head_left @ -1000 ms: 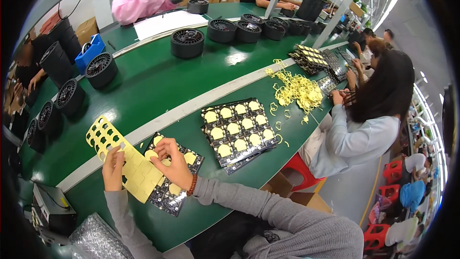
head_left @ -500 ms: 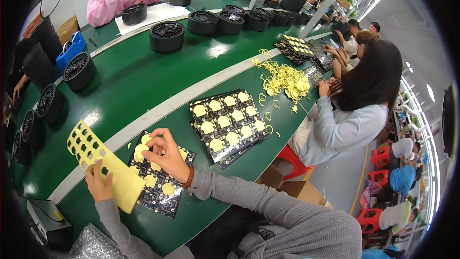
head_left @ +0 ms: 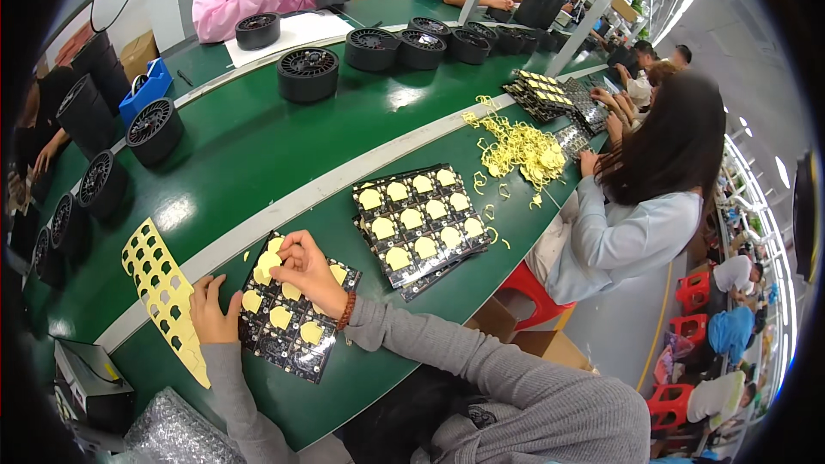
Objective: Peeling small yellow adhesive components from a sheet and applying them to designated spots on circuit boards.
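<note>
A black circuit board panel (head_left: 288, 359) lies on the green bench in front of me, with several round yellow stickers (head_left: 280, 318) on its parts. My right hand (head_left: 311, 275), wearing a brown bead bracelet, pinches a yellow sticker (head_left: 268, 263) over the panel's far left corner. Its fingertips hide part of that sticker. Beside the panel's left edge is my left hand (head_left: 215, 311), fingers and thumb apart, holding nothing. Just left of it lies a yellow sticker sheet (head_left: 176, 309) full of cut-out holes.
A stack of stickered panels (head_left: 419, 225) is right of my panel. Farther right are a heap of yellow scraps (head_left: 524, 153) and a seated co-worker (head_left: 657, 206). Black wheels (head_left: 308, 75) line the belt (head_left: 249, 142). A bubble-wrap bundle (head_left: 176, 430) sits at lower left.
My left hand has let go of the yellow sheet and moved right to the panel's edge. The sheet now lies flatter. My right hand stays over the same corner.
</note>
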The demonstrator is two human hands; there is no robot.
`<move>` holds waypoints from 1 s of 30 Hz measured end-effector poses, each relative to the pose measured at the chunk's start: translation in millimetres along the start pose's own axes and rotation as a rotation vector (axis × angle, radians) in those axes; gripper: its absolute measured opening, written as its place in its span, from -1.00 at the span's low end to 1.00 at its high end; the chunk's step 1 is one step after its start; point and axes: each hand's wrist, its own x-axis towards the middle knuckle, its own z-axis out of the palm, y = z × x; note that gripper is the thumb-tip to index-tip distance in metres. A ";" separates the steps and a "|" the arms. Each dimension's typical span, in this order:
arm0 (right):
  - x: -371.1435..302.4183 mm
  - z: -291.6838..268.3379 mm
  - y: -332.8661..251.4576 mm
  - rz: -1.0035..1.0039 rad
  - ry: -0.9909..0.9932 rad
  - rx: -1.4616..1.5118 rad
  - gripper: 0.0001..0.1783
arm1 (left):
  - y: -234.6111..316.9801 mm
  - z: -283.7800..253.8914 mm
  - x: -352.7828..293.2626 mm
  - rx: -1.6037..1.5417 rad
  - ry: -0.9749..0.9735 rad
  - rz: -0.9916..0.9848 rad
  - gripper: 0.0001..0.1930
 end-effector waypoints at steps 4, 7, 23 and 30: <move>5.5 7.6 4.5 -0.020 0.036 -0.086 -0.58 | -29.6 -4.4 -9.9 -0.137 -0.005 0.059 -0.49; 14.2 -15.9 -8.7 -0.084 0.073 -0.098 -0.57 | -10.3 10.6 11.0 -0.338 -0.109 -0.030 -0.47; -0.6 15.2 -17.9 -0.012 -0.202 -0.486 -0.58 | 8.8 17.6 -2.6 -0.188 0.092 -0.052 -0.67; -9.1 29.8 -7.4 -0.014 -0.313 -0.656 -0.56 | -30.3 -26.1 -2.4 -0.462 -0.147 -0.360 -0.82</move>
